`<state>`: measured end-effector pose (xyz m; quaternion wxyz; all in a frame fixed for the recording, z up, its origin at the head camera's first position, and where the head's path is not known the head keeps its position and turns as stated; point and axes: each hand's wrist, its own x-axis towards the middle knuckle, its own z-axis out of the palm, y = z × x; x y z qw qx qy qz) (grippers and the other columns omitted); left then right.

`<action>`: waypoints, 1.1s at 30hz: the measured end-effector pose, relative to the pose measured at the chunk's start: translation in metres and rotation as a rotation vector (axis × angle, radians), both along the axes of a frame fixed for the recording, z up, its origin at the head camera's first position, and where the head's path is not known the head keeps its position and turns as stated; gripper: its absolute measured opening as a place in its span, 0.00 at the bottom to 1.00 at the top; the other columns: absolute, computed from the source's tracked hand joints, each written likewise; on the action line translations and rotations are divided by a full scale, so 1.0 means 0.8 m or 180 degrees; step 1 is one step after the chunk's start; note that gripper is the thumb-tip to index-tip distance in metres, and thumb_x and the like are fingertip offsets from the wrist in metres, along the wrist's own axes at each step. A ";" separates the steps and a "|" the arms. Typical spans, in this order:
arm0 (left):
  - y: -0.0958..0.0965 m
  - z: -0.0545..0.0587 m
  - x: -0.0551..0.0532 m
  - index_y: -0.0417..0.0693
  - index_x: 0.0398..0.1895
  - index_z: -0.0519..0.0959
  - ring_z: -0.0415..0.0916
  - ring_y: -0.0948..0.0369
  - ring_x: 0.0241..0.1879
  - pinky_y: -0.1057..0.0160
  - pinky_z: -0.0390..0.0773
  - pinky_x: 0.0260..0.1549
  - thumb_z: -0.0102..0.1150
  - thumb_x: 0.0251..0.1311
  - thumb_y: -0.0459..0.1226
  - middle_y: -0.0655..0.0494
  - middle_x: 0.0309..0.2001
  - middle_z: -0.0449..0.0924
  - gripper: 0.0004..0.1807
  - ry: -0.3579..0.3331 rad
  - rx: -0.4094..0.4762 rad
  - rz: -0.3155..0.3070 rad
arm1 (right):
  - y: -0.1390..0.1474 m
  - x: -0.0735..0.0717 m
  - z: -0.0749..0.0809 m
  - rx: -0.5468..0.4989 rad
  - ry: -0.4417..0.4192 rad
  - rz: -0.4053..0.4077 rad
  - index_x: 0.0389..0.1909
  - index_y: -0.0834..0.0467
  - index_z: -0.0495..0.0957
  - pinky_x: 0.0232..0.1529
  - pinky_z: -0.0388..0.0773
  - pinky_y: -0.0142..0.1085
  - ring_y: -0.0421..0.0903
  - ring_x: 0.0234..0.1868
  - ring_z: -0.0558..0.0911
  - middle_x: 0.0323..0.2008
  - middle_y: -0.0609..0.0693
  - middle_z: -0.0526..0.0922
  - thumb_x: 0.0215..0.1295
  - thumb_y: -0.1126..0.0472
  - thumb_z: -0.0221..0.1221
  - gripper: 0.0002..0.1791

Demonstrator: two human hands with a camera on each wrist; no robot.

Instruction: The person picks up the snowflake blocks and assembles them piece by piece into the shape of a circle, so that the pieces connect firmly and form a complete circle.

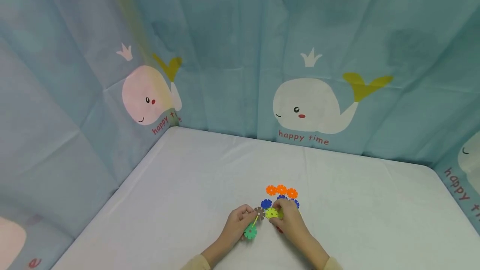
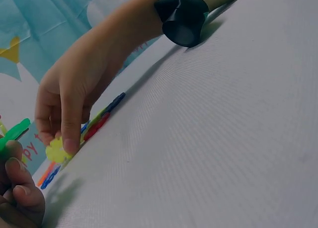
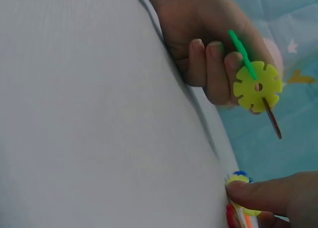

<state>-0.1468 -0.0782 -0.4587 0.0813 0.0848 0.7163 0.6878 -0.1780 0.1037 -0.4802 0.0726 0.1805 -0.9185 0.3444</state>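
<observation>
My left hand (image 1: 236, 223) holds a small joined piece of notched plastic snowflake discs. In it a green disc (image 1: 249, 234) and a brown disc (image 1: 258, 210) are slotted onto a yellow disc (image 3: 271, 81), which stands edge-on in the head view. To the right, my right hand (image 1: 293, 221) pinches another yellow disc (image 2: 55, 151) between thumb and fingers, close over the table. This disc lies beside the brown one in the head view. Part of a red disc (image 1: 279, 229) shows under the right hand, which hides more discs.
Past the hands lie several blue discs (image 1: 266, 203) and a row of orange discs (image 1: 271, 187) on the white table (image 1: 195, 186). Blue curtains with whale prints (image 1: 305, 103) hang along the table's far and left edges. A black wrist camera (image 2: 183, 27) sits on the right wrist.
</observation>
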 end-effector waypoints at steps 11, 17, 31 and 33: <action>0.004 0.000 -0.003 0.36 0.29 0.72 0.57 0.70 0.08 0.75 0.59 0.08 0.50 0.62 0.35 0.60 0.13 0.67 0.09 0.0019 -0.0036 0.0025 | 0.012 -0.003 0.004 -0.0818 0.0357 0.0496 0.24 0.54 0.79 0.28 0.73 0.30 0.36 0.25 0.73 0.25 0.40 0.78 0.46 0.71 0.66 0.09; 0.002 -0.003 -0.001 0.35 0.30 0.73 0.57 0.70 0.09 0.76 0.58 0.08 0.50 0.62 0.35 0.60 0.13 0.67 0.09 0.0031 -0.0031 -0.0039 | 0.014 -0.003 -0.005 -0.1127 0.0356 0.0694 0.23 0.57 0.80 0.28 0.75 0.31 0.37 0.25 0.74 0.23 0.43 0.78 0.48 0.70 0.65 0.05; 0.000 0.001 0.002 0.32 0.31 0.73 0.57 0.70 0.11 0.75 0.58 0.10 0.50 0.62 0.34 0.60 0.14 0.67 0.10 0.0008 0.0027 -0.0113 | 0.008 0.010 0.025 -0.1453 0.0554 0.0960 0.26 0.64 0.78 0.26 0.76 0.33 0.46 0.25 0.79 0.25 0.54 0.80 0.43 0.81 0.61 0.11; 0.000 0.002 0.001 0.32 0.31 0.73 0.58 0.70 0.12 0.75 0.59 0.11 0.50 0.62 0.34 0.60 0.14 0.67 0.10 -0.0032 0.0061 -0.0122 | 0.008 0.013 0.030 -0.1522 0.0450 0.0958 0.27 0.65 0.78 0.26 0.76 0.33 0.47 0.25 0.79 0.26 0.55 0.80 0.45 0.81 0.60 0.10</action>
